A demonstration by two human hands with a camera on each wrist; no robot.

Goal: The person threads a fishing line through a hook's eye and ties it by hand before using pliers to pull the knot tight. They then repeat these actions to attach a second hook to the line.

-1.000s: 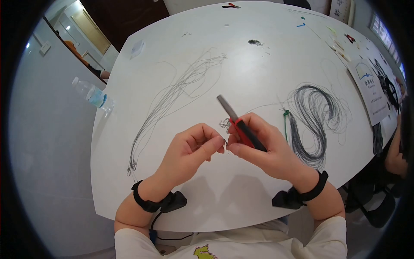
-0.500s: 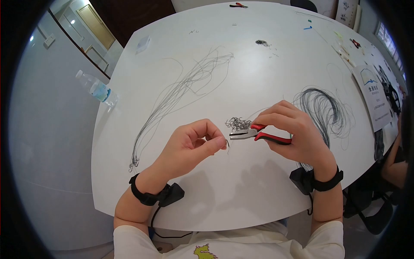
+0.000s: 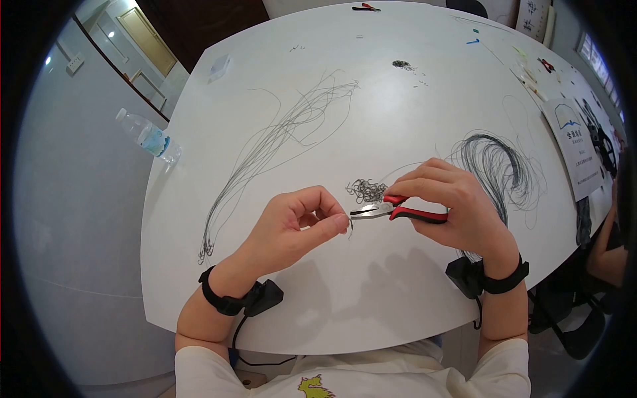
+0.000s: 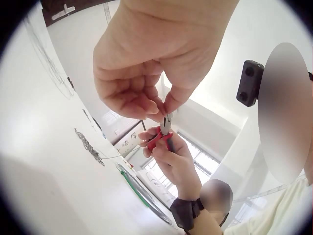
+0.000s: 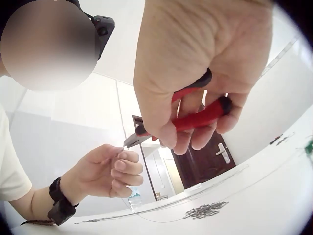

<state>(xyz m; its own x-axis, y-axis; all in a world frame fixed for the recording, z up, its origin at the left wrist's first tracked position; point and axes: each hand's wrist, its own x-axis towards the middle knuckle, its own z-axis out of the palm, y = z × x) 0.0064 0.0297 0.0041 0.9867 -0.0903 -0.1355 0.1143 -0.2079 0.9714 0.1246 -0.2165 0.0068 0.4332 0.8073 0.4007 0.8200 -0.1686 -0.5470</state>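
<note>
1. Your left hand (image 3: 292,225) pinches a short wire piece (image 3: 350,225) between thumb and forefinger, above the bench (image 3: 371,292).
2. Your right hand (image 3: 451,205) has its fingers wrapped round red-handled pliers (image 3: 398,211); the nose meets the wire, apparently nearly closed.
3. A pile of bent wire bits (image 3: 365,190) looks finished.
4. The long wire strands (image 3: 279,139) and the coiled bundle (image 3: 491,166) lie unworked, so much remains.

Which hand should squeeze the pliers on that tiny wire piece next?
Probably the right hand: it already grips the red-handled pliers, whose tip sits at the small wire piece. The left hand pinches that piece, so it is busy.
</note>
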